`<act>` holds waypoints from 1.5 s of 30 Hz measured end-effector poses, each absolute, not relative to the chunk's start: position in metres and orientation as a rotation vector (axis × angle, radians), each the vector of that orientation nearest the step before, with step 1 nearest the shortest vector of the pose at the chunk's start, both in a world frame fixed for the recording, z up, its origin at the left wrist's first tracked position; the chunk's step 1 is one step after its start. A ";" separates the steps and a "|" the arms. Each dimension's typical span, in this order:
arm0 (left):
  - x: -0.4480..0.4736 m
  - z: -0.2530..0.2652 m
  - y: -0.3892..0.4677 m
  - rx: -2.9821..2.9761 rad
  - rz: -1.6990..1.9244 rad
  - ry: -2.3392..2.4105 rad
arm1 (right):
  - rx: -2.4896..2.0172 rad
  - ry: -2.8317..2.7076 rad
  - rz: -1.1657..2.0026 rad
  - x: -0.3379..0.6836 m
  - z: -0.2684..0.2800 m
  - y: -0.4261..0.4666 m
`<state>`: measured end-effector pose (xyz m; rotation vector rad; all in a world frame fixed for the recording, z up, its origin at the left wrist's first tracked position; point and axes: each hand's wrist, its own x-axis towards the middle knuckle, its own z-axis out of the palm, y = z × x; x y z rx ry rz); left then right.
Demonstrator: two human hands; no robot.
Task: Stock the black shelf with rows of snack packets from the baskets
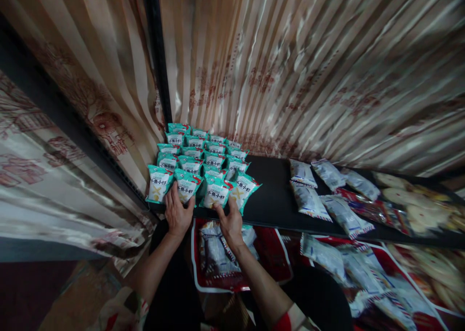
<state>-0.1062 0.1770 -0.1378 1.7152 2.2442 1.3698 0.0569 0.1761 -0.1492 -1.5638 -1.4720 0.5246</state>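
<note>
- Small pillow-shaped packets (214,160) in glossy teal-and-white film, printed with dark characters, are lined up in rows of about four, tops crimped, film a bit puffy and crinkled.
- They're stood on a long, dark, flat shelf (271,188), packed into its left corner beside a black metal upright with a slotted look.
- Both hands are bare and held apart from each other at the front row, so the packets lie right at the fingertips.
- Left hand (178,210): the second front packet from the left (187,188) is framed by it, fingers along one side and thumb by the other. How hard it's squeezed, if at all, can't be told.
- Right hand (231,220): thumb is put to the lower edge of the third front packet (215,194), fingers beside the fourth (243,191). Whether either is gripped can't be told.
- The whole lot is backed by pleated, shiny beige-and-brown curtains (254,74) with reddish printed drawings.
- Silvery-white packets with striped ends (310,200) are laid farther right on the shelf, near clear bags of pale flat pieces (417,200).
- Below, more silvery packets are held in a red tray with a white rim (271,256).
</note>
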 end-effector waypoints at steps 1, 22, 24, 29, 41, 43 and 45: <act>-0.106 -0.138 0.177 1.714 1.371 2.243 | -1.577 -1.468 0.515 0.057 -0.150 0.176; -0.108 -0.145 0.179 1.762 1.408 2.209 | -1.585 -1.591 0.464 0.042 -0.149 0.184; -0.108 -0.146 0.179 1.758 1.417 2.217 | -1.589 -1.594 0.449 0.041 -0.151 0.183; -0.106 -0.149 0.177 1.749 1.476 2.214 | -1.595 -1.527 0.453 0.037 -0.153 0.176; -0.105 -0.159 0.176 1.766 1.550 2.199 | -1.463 -1.478 0.478 0.043 -0.123 0.190; -0.105 -0.162 0.177 1.778 1.564 2.206 | -1.460 -1.481 0.456 0.042 -0.120 0.195; -0.105 -0.163 0.177 1.796 1.577 2.211 | -1.467 -1.484 0.446 0.041 -0.119 0.198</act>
